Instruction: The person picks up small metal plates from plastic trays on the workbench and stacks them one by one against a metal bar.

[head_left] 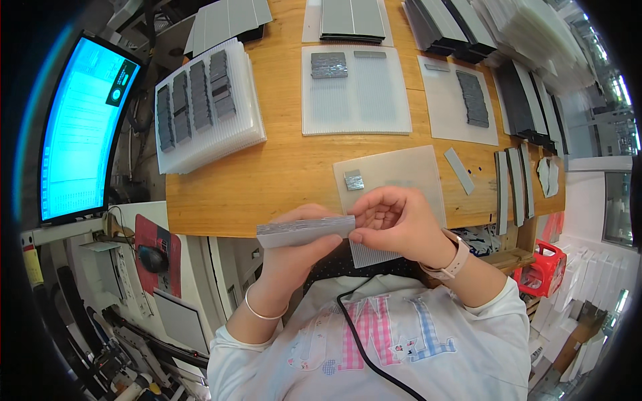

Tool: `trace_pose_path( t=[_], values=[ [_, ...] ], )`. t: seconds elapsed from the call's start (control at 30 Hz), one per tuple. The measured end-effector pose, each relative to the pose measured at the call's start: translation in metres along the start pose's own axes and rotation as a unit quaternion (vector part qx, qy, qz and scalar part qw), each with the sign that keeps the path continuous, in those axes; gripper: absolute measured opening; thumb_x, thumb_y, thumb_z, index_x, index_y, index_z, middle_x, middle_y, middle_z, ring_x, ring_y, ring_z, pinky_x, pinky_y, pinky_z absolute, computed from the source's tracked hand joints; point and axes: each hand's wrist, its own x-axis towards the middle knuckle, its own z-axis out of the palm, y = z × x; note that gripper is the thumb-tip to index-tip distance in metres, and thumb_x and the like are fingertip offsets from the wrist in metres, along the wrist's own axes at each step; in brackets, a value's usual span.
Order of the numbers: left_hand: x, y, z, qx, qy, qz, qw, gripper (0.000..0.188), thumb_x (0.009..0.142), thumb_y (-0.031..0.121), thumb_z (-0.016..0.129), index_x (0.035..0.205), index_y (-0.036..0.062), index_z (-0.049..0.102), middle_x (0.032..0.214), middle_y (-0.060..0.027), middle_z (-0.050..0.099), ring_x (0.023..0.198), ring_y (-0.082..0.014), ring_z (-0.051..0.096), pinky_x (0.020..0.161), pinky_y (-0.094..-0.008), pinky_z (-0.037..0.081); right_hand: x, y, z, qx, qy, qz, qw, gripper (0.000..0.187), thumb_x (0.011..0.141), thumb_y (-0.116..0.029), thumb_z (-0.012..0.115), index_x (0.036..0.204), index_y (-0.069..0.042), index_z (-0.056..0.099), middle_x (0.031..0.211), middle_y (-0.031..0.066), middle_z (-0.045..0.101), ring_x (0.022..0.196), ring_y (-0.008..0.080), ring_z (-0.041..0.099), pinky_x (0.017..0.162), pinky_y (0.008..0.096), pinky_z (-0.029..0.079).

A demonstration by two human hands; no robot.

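Our left hand [287, 260] holds the stack of thin grey strips [304, 230], thumb in front and fingers behind, by the near edge of the desk [281, 180]. Our right hand [398, 224] has its fingers curled narrow at the stack's right end; we cannot tell if they pinch it. We should squeeze softly and keep the strips together so none slip.

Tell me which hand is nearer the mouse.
Left. The left hand, holding a grey stack, is to the right of the mouse; the right hand is farther right, at the stack's right end.
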Motion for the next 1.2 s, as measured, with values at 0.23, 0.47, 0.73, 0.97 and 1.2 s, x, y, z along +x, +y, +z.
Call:
trace_pose_path(
  t=[0.23,0.47,0.73,0.97,1.2],
  values=[
    [0.000,-0.005,0.001,-0.070,-0.027,-0.042,0.996,0.024,0.069,-0.009,0.063,0.092,-0.0018,0.059,0.091,-0.0077,0.060,0.081,-0.0138,0.057,0.072,-0.0248,0.047,-0.003,0.004,-0.002,0.013,-0.018,0.021,1.000,0.023,0.068,0.005,0.068,0.089,0.002,0.057,0.079,0.0068,0.063,0.071,0.0099,0.061,0.065,0.0202,0.049],
    [0.003,-0.003,0.001,-0.155,-0.073,-0.099,0.980,0.023,0.070,-0.009,0.060,0.092,-0.0028,0.058,0.089,-0.0091,0.060,0.081,-0.0144,0.058,0.072,-0.0257,0.048,-0.001,0.007,-0.009,0.019,-0.033,0.056,0.998,0.023,0.069,0.006,0.067,0.088,0.002,0.057,0.079,0.0073,0.063,0.071,0.0103,0.061,0.064,0.0203,0.050],
    [0.008,-0.008,-0.002,0.080,0.035,0.045,0.995,0.018,0.068,-0.005,0.065,0.086,-0.0007,0.062,0.080,-0.0062,0.060,0.074,-0.0132,0.057,0.067,-0.0237,0.045,-0.005,-0.001,-0.003,-0.122,0.016,-0.066,0.990,0.022,0.067,0.010,0.067,0.086,0.003,0.059,0.083,0.0094,0.063,0.076,0.0133,0.061,0.069,0.0243,0.050],
    [0.011,-0.006,0.005,0.261,0.038,0.218,0.939,0.023,0.068,-0.006,0.067,0.090,0.0016,0.065,0.076,-0.0053,0.059,0.068,-0.0113,0.055,0.058,-0.0208,0.043,0.000,0.012,-0.003,-0.260,0.045,-0.211,0.941,0.020,0.069,0.003,0.068,0.089,0.001,0.064,0.083,0.0101,0.065,0.075,0.0137,0.064,0.067,0.0228,0.051],
    [0.008,-0.002,0.003,0.268,0.005,0.232,0.935,0.025,0.067,-0.006,0.068,0.090,0.0028,0.066,0.076,-0.0053,0.059,0.067,-0.0118,0.055,0.059,-0.0215,0.043,-0.006,0.006,0.005,-0.143,0.076,-0.110,0.981,0.024,0.073,0.007,0.063,0.096,0.004,0.062,0.088,0.0110,0.064,0.077,0.0155,0.064,0.073,0.0248,0.052]
  ],
)
